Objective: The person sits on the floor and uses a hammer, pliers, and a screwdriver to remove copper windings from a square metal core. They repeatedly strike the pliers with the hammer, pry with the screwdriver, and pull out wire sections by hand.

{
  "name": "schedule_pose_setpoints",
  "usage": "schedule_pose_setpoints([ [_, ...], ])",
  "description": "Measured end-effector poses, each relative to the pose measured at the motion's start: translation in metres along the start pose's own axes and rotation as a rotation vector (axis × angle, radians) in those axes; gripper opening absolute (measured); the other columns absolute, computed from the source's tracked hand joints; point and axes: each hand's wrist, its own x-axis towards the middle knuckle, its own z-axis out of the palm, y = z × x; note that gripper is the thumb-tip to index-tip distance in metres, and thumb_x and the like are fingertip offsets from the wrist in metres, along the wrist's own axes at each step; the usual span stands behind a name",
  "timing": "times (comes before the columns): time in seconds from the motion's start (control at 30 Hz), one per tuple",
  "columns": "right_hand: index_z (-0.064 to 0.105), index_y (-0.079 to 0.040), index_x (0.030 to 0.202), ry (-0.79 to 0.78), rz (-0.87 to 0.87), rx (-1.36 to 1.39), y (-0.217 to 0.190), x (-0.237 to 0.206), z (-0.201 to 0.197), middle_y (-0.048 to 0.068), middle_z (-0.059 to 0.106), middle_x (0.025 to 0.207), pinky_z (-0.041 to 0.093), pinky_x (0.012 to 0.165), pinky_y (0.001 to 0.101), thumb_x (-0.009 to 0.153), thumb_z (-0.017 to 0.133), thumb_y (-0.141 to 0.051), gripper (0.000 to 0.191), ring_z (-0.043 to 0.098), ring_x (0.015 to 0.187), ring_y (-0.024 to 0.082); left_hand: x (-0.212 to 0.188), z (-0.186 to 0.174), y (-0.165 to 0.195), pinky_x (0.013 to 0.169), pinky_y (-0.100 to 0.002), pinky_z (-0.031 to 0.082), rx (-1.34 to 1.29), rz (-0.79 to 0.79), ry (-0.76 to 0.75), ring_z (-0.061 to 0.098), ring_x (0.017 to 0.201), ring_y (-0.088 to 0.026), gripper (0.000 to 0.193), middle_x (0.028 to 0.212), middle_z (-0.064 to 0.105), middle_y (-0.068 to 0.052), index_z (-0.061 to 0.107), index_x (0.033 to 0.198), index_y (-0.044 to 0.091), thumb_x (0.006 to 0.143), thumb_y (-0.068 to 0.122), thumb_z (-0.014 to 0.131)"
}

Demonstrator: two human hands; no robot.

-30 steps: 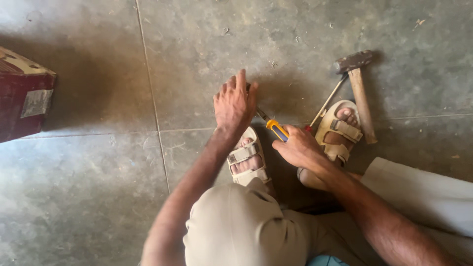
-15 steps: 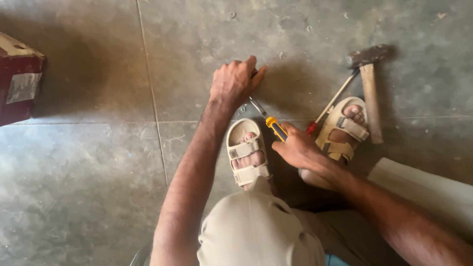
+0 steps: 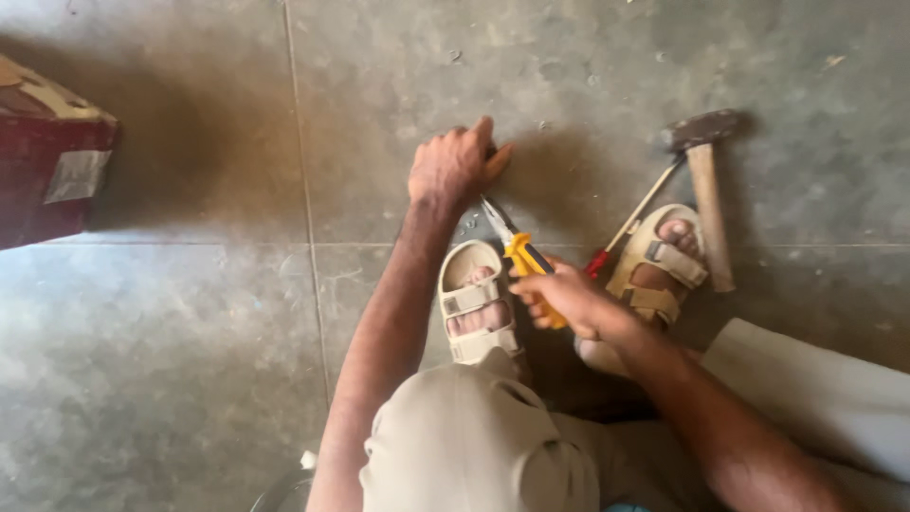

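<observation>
1. The right hand (image 3: 569, 299) is wrapped around the yellow-handled pliers (image 3: 517, 248), whose nose points at the left hand.
2. The left hand (image 3: 455, 166) is curled and pressed on the concrete floor (image 3: 190, 360); whether it pinches anything, I cannot tell.
3. This looks like a gripping step; next, the nose likely needs guiding under those fingers.
4. A hammer (image 3: 706, 190) and a red-handled screwdriver (image 3: 630, 228) lie beside the right sandal (image 3: 654, 275).
</observation>
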Motion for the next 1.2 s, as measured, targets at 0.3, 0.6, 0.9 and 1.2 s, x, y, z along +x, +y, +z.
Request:
schedule_pose_setpoints([
  [0.3,0.061,-0.008,0.119,0.612,-0.376,-0.920,0.015,-0.022,0.007,0.011,0.063,0.085,0.050,0.061,0.0366,0.082,0.076,-0.024,0.043,0.062,0.069,0.024,-0.006,0.006,0.005,0.078,-0.052,0.056,0.038,-0.025,0.017,0.071,0.092,-0.038,0.042,0.100,0.074,-0.015,0.061,0.113,0.016,0.097,0.055,0.059],
  [0.6,0.055,-0.002,0.130,0.616,-0.435,-1.120,0.024,-0.039,-0.001,0.019,0.066,0.092,0.051,0.071,0.0477,0.084,0.072,-0.030,0.057,0.065,0.080,0.037,-0.009,0.011,0.020,0.078,-0.054,0.055,0.044,0.017,0.052,0.070,0.093,-0.043,0.044,0.103,0.073,-0.019,0.060,0.113,0.016,0.094,0.057,0.058],
  [0.9,0.067,-0.005,0.120,0.134,-0.084,-0.001,0.034,-0.107,-0.025,0.010,0.065,0.086,0.050,0.059,0.0329,0.087,0.071,-0.022,0.038,0.062,0.071,0.020,-0.010,0.003,0.015,0.082,-0.056,0.054,-0.060,-0.114,0.065,0.070,0.094,-0.044,0.044,0.099,0.076,-0.017,0.062,0.108,0.013,0.097,0.056,0.058],
  [1.2,0.067,-0.003,0.112,0.480,-0.224,-0.002,0.010,-0.063,-0.064,0.011,0.070,0.089,0.056,0.064,0.0352,0.089,0.070,-0.030,0.036,0.070,0.073,0.021,-0.031,0.025,-0.009,0.074,-0.051,0.054,-0.464,-0.343,0.459,0.071,0.081,-0.040,0.052,0.083,0.075,-0.013,0.064,0.091,0.009,0.088,0.061,0.069],
])
